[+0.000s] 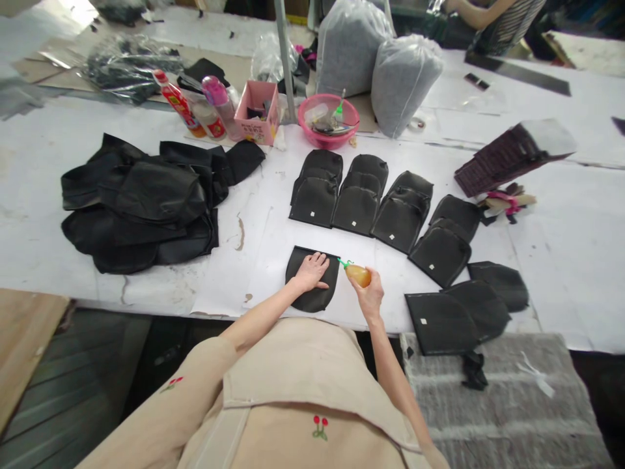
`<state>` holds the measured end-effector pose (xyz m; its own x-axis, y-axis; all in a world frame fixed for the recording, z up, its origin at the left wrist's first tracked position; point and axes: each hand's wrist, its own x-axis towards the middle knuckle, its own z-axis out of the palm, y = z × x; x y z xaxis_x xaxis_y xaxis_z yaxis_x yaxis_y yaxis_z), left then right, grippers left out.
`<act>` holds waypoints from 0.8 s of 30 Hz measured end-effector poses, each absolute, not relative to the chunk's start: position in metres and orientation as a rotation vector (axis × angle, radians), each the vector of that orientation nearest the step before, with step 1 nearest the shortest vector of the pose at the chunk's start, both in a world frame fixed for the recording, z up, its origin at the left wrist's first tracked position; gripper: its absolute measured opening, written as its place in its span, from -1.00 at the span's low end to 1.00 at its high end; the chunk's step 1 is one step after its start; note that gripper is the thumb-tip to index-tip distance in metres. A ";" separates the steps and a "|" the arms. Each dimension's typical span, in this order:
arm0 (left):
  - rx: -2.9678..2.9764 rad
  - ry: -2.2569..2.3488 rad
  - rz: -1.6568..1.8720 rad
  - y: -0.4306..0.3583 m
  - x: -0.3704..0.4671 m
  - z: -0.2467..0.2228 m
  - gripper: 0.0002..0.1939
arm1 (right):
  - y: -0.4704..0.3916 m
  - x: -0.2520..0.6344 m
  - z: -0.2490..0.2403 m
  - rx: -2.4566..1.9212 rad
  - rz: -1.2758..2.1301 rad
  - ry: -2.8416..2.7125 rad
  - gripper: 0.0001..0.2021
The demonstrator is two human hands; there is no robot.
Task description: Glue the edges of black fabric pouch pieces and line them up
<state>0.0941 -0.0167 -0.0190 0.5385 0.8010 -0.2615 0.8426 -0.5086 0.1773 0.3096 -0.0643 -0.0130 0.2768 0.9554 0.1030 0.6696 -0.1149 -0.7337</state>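
Note:
A black rounded panel, perhaps leather, lies on the white table in front of me. My left hand rests flat on it, fingers spread toward its straight far edge. In my right hand is a squeeze bottle of amber liquid, its green nozzle at the panel's far right corner. Whether liquid is coming out is too small to tell. Beyond and to the right, similar black pieces lie in overlapping stacks in an arc, several with a small white tag.
A heap of black pieces lies at left. Behind are a pink box, a pink basin, bottles and stuffed plastic bags. A dark purple stack stands at right. Another person's arm shows at the top right.

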 end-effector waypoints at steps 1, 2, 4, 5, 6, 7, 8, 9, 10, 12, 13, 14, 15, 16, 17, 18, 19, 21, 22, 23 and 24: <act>2.496 1.369 -0.211 -0.017 0.094 -0.019 -0.13 | -0.063 0.309 -0.013 -1.854 0.522 -1.478 -0.42; 2.494 1.369 -0.209 -0.017 0.094 -0.020 -0.13 | -0.063 0.309 -0.012 -1.847 0.516 -1.489 -0.43; 2.494 1.370 -0.202 -0.017 0.093 -0.020 -0.12 | -0.063 0.309 -0.011 -1.834 0.505 -1.515 -0.45; 2.494 1.372 -0.199 -0.018 0.093 -0.020 -0.13 | -0.063 0.310 -0.009 -1.828 0.502 -1.532 -0.45; 2.495 1.373 -0.195 -0.018 0.093 -0.020 -0.13 | -0.064 0.310 -0.008 -1.825 0.500 -1.549 -0.45; 2.496 1.374 -0.193 -0.018 0.093 -0.020 -0.13 | -0.065 0.311 -0.007 -1.822 0.499 -1.565 -0.46; 2.498 1.373 -0.193 -0.018 0.093 -0.021 -0.14 | -0.066 0.312 -0.006 -1.820 0.498 -1.579 -0.46; 2.500 1.373 -0.192 -0.018 0.094 -0.021 -0.14 | -0.067 0.313 -0.005 -1.818 0.497 -1.590 -0.47; 2.502 1.373 -0.192 -0.018 0.094 -0.021 -0.14 | -0.067 0.313 -0.004 -1.816 0.496 -1.598 -0.47; 2.503 1.375 -0.196 -0.018 0.094 -0.021 -0.15 | -0.067 0.313 -0.004 -1.811 0.492 -1.606 -0.48; 2.502 1.376 -0.199 -0.018 0.094 -0.021 -0.15 | -0.066 0.312 -0.005 -1.809 0.487 -1.607 -0.49; 2.500 1.376 -0.202 -0.018 0.095 -0.021 -0.16 | -0.064 0.311 -0.005 -1.809 0.480 -1.605 -0.49; 2.499 1.375 -0.206 -0.018 0.095 -0.021 -0.15 | -0.062 0.310 -0.006 -1.810 0.473 -1.602 -0.49; 2.497 1.375 -0.209 -0.018 0.095 -0.020 -0.15 | -0.061 0.309 -0.006 -1.811 0.467 -1.601 -0.50; 2.497 1.375 -0.211 -0.018 0.095 -0.020 -0.15 | -0.059 0.308 -0.006 -1.814 0.461 -1.602 -0.50; 2.496 1.376 -0.212 -0.018 0.095 -0.019 -0.14 | -0.059 0.308 -0.006 -1.817 0.458 -1.609 -0.50; 2.497 1.376 -0.212 -0.018 0.095 -0.019 -0.14 | -0.058 0.308 -0.005 -1.819 0.458 -1.620 -0.51; 2.497 1.379 -0.211 -0.018 0.095 -0.018 -0.14 | -0.060 0.309 -0.003 -1.817 0.466 -1.650 -0.52; 2.498 1.378 -0.210 -0.018 0.096 -0.018 -0.14 | -0.061 0.310 -0.001 -1.816 0.470 -1.662 -0.52; 2.498 1.377 -0.210 -0.018 0.096 -0.018 -0.14 | -0.063 0.311 0.000 -1.813 0.473 -1.671 -0.52; 2.498 1.376 -0.210 -0.018 0.096 -0.018 -0.14 | -0.064 0.312 0.002 -1.810 0.475 -1.676 -0.53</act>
<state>0.0958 -0.0183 -0.0181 0.5357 0.8035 -0.2597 0.8444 -0.5067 0.1740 0.3117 -0.0640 0.0017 0.1301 0.9806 0.1464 0.7579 -0.0032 -0.6523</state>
